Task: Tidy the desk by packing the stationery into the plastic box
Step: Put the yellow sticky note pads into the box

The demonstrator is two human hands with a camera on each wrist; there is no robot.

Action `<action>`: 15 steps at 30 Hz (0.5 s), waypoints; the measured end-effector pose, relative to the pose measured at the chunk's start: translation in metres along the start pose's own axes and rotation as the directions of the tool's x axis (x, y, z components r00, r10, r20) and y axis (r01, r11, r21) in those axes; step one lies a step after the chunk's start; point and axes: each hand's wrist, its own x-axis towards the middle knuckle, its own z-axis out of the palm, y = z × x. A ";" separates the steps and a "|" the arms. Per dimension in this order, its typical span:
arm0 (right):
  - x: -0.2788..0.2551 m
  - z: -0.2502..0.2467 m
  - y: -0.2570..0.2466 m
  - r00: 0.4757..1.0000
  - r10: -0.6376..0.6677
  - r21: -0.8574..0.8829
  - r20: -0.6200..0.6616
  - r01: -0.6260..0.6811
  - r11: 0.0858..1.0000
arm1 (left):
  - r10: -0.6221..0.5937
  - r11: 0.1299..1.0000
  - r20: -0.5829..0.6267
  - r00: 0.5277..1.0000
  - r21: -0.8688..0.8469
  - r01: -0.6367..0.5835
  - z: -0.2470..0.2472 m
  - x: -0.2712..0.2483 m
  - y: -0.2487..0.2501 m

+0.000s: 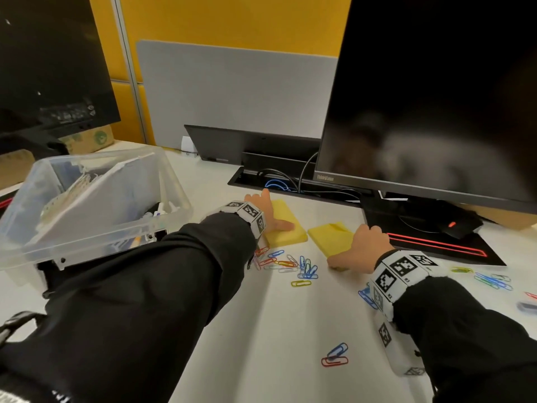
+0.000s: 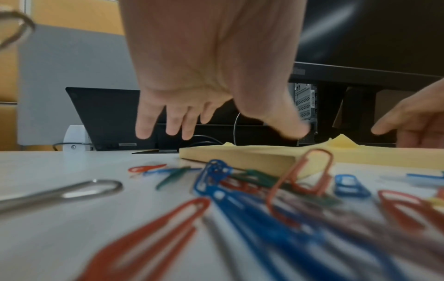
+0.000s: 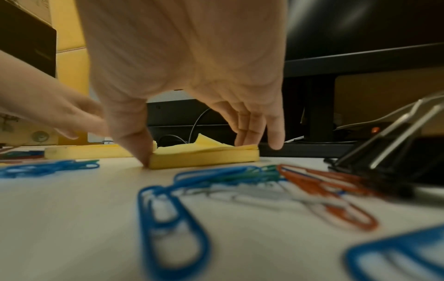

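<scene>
Left hand (image 1: 268,212): spread above the left pad (image 1: 286,225), fingers straight and apart; in the head view the thumb lies on the pad's top, while the left wrist view shows the fingertips (image 2: 144,133) raised past its far edge, holding nothing.
Left pad: yellow sticky notes flat on the desk (image 1: 276,330), partly under the left palm, just right of the box (image 1: 174,181).
Right hand (image 1: 359,247): arched over the right pad (image 1: 329,235), gripping it; the right wrist view shows the thumb (image 3: 137,150) down against the pad's near left corner and the fingers (image 3: 250,133) curled onto its far right edge.
Right pad: yellow, flat on the desk, top sheets curled up at the back, apart from the left pad and close to the monitor base (image 1: 430,237).
Clips (image 1: 290,264): coloured paper clips scattered on the desk in front of both pads, more at the right (image 1: 491,280) and two nearer the person (image 1: 335,356).
Binder clip (image 3: 384,161): black, on the desk right of the right hand.
Box: clear plastic, at the left of the desk, with white items inside that are too blurred to name.
Monitor (image 1: 436,97): dark, standing behind the right pad.
</scene>
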 end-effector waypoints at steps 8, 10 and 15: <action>0.006 0.002 -0.001 0.999 -0.023 0.028 0.031 0.022 0.999 | -0.004 0.995 -0.003 1.000 0.103 0.004 -0.005 0.002 0.004; 0.006 0.002 -0.002 0.999 -0.032 0.023 0.030 0.031 0.999 | 0.015 0.997 0.035 0.999 0.079 -0.018 -0.004 -0.002 0.005; 0.002 -0.001 0.000 0.999 0.012 0.013 -0.047 -0.012 1.000 | -0.016 0.994 0.076 0.997 -0.103 0.024 -0.007 -0.005 0.006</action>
